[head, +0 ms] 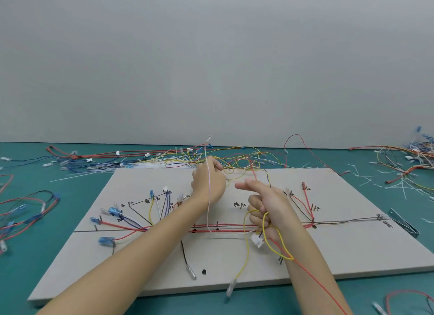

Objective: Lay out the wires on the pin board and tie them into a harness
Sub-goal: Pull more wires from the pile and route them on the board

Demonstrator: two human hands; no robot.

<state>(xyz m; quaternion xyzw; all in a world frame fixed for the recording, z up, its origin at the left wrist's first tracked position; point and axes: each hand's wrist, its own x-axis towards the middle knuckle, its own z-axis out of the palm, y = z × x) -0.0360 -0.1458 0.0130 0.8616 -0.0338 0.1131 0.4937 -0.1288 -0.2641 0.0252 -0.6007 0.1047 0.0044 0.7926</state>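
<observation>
The pin board [234, 263] lies on the green table [35, 256]. Above its centre, the right hand [270, 209] grips looped yellow wire [265, 232], thumb extended. The left hand [209, 181], farther away, pinches a white wire [208, 197].

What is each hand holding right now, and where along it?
The left hand pinches the white wire partway along its length. The right hand has its fingers curled round the yellow wire at its loop, by the white connector.
</observation>
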